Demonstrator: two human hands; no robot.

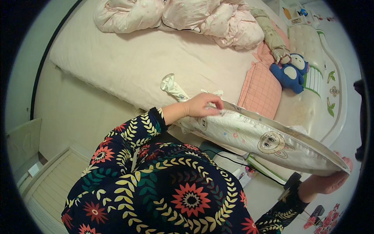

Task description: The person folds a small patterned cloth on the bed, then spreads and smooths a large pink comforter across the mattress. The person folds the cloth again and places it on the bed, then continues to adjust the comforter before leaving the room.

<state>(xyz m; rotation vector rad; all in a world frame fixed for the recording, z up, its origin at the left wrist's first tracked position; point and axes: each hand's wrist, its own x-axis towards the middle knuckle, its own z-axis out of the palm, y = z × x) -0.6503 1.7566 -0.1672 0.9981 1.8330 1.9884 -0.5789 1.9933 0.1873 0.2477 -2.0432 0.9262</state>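
Note:
A white fabric cover with cartoon figures [242, 133] is stretched between my hands, over the near edge of the bed. Its long edge gapes in a narrow slit. My left hand [201, 106] is at the slit's left part, with thumb and fingertips pinched on the edge; what exactly lies between them is small. My right hand [330, 178] grips the far right corner, its fingers partly behind the cloth. Beyond my left wrist, a rolled end of printed white cloth [172, 84] lies on the bed sheet [140, 64]; whether it belongs to the cover is unclear.
A bunched pink quilt [187, 17] lies across the bed's far side. Towards the padded headboard [306, 44] are a pink checked pillow [261, 87], a beige bolster [270, 35] and a blue plush toy [292, 73]. Below the cover, a black cable [257, 168] crosses a white-and-green surface.

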